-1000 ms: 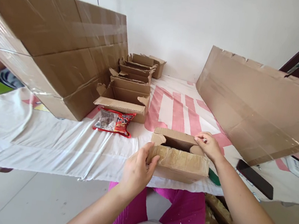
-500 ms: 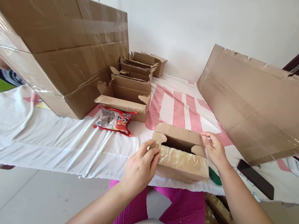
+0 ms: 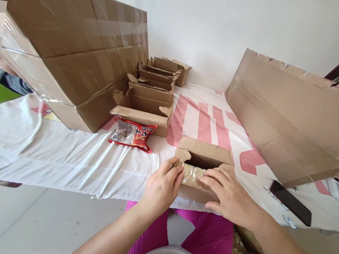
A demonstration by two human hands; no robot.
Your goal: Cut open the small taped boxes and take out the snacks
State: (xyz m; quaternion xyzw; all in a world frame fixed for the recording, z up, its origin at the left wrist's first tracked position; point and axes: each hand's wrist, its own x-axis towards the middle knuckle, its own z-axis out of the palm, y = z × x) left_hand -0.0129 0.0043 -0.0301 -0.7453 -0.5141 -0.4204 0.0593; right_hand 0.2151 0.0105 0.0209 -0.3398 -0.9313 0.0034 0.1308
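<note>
Here, the left hand [image 3: 164, 182] pinches the near-left corner of the open box [image 3: 195, 194] by the worktop's [image 3: 132, 169] front edge, while the right hand [image 3: 226, 193], fingers spread on the taped flap [image 3: 192, 176], should press evenly.

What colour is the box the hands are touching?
The box is brown, best seen in the head view.
</note>
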